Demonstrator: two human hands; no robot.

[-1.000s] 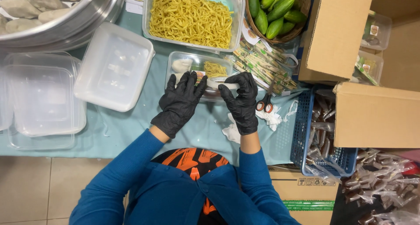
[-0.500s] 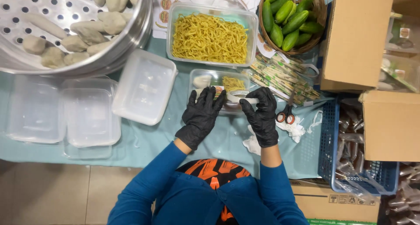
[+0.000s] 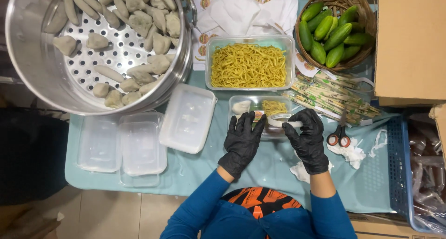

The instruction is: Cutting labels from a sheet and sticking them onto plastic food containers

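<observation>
A large steel steamer pot (image 3: 32, 76) with a perforated tray of grey dumplings (image 3: 134, 20) is seen far to the left of the small clear food box (image 3: 241, 116), which serves as the landmark here. Stacks of empty clear containers (image 3: 139, 148) are laid on the teal tablecloth (image 3: 195, 169) left of that box, and 1 upturned lid (image 3: 188, 118) is set just beside its left edge. The left hand (image 3: 242, 141), gloved in black, is pressed flat with fingers spread on the near left part of the box, which holds 1 pale dumpling and a small heap of yellow noodles. A strip of tape (image 3: 283, 123) is stretched over the box's near right side and is pinched by the right hand (image 3: 306, 134), also gloved in black, with its fingers curled narrowly around the strip. Directly behind the box a larger tub of yellow noodles (image 3: 248, 65) is placed, with white paper napkins (image 3: 246, 11) beyond it. To the right of the box, wrapped chopsticks (image 3: 332, 95) and red-handled scissors (image 3: 339, 137) are laid, and a wicker basket of cucumbers (image 3: 332, 32) is set behind them. A cardboard box (image 3: 411, 44) is stood farthest right.
</observation>
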